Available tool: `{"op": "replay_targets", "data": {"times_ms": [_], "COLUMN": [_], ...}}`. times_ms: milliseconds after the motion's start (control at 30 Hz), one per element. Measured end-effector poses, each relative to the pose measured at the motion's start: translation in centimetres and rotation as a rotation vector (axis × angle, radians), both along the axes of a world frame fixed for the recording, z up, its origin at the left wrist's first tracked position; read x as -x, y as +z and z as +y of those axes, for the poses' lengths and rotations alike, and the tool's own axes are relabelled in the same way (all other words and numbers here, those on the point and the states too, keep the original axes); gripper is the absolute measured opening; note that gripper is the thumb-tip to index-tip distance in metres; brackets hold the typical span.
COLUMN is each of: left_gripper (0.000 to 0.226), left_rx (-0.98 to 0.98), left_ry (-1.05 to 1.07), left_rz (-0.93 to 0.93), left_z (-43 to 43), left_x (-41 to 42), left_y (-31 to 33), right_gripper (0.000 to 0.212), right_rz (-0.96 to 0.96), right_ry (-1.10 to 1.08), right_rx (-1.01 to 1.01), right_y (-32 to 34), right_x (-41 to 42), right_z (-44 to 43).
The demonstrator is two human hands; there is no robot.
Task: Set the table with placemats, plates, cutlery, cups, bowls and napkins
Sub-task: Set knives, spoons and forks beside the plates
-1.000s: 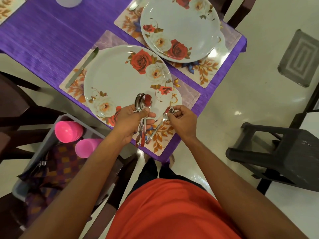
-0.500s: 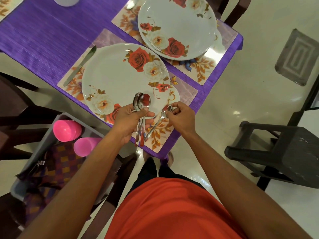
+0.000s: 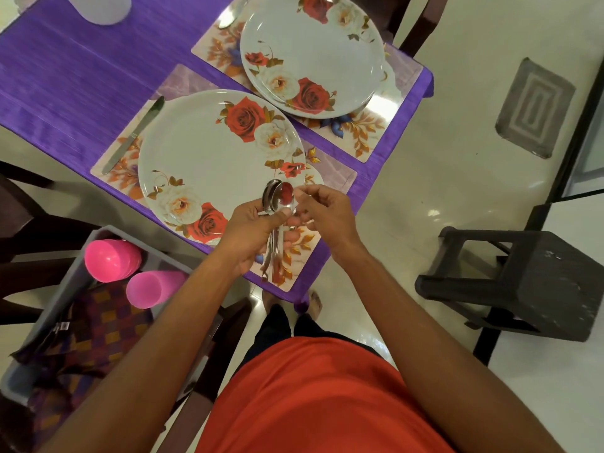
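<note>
Left hand [image 3: 251, 237] is closed round a bundle of shiny steel spoons [image 3: 282, 196], thumb across the necks. Bowls point away from the person and handles hang back toward the body, so the long axis runs near-to-far, roughly in line with the right edge of the near round white plate with red and white roses [image 3: 212, 158]. The bundle is held up over the near right corner of the floral laminated placemat [image 3: 330, 173], not lying on it. Right hand [image 3: 327, 214] is just beside the spoon bowls on their right, fingers curled and fingertips [image 3: 302, 192] at the bowls. Cannot tell if it already pinches one spoon or only touches the bundle. The bare strip of placemat right of the plate lies just beyond and to the right of both hands, and the right hand is the nearer one to it, so likely it pulls one spoon out and lays it there, handle toward the person, along the plate. A steel table knife [image 3: 134, 135] already lies on the placemat left of that plate, on the same near-to-far line. A second rose-patterned white plate [image 3: 313, 53] sits on the far placemat [image 3: 403, 71]; no spoon shows beside it. Both mats lie on the purple tablecloth [image 3: 81, 83]. Down left, a grey plastic bin [image 3: 81, 256] holds pink plastic cups [image 3: 111, 259] and checked cloth napkins [image 3: 98, 325], well apart from the hands. A black plastic stool [image 3: 523, 282] stands on the floor at right.
</note>
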State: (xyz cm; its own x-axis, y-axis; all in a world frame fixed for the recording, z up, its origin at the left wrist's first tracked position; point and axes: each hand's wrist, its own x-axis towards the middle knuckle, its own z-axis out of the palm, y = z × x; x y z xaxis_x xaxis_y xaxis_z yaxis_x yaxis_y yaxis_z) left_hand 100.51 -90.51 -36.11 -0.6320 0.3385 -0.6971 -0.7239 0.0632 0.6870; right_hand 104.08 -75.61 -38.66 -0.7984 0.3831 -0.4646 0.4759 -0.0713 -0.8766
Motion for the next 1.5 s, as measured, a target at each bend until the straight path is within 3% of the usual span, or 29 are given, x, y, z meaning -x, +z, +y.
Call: {"op": "replay_targets", "data": {"times_ms": [100,333,500,567,667,867,967,1067,1233,1400,1500], "left_gripper": [0.019,0.019,0.022,0.024,0.024,0.02,0.022,0.026,0.025,0.025,0.021], "left_rx": [0.007,-0.084,-0.08,-0.068,-0.024,0.039,0.053,0.042,0.051,0.09,0.106], "left_ry": [-0.031,0.017,0.024,0.006,0.024,0.17,0.244,0.301,0.378,0.406,0.417], "left_rz": [0.054,0.014,0.01,0.012,0.013,0.005,-0.006,-0.033,-0.045,-0.039,-0.026], "left_z": [0.7,2.8,5.4,6.4,8.3,13.8,16.2,18.1,20.2,21.3,21.8], "left_x": [0.1,1.2,2.4,2.9,3.6,5.7,6.7,7.3,7.9,8.7,9.1], "left_y": [0.0,0.5,0.8,0.5,-0.2,-1.0,-1.5,-1.8,-1.9,-1.8,-1.7], "right_gripper": [0.008,0.013,0.017,0.018,0.02,0.022,0.028,0.033,0.032,0.021,0.019], "right_rz": [0.064,0.094,0.042,0.081,0.102,0.184,0.359,0.491,0.623,0.659,0.462], "right_ry": [0.02,-0.054,-0.354,-0.354,-0.031,1.135,1.368,1.453,1.39,0.885,0.651], "right_rx": [0.06,-0.18,0.035,0.038,-0.296,-1.092,-1.287,-1.256,-1.23,-1.116,-0.945], "right_y": [1.2,1.8,1.0,0.9,1.0,-0.5,-2.0,-3.6,-5.4,-5.4,-5.3], "right_x": [0.9,1.5,3.3,5.0,8.2,14.6,16.5,17.7,18.6,17.5,16.3], "right_z": [-0.6,1.7,6.6,9.9,15.4,22.4,24.3,25.7,27.5,29.1,30.5]}}
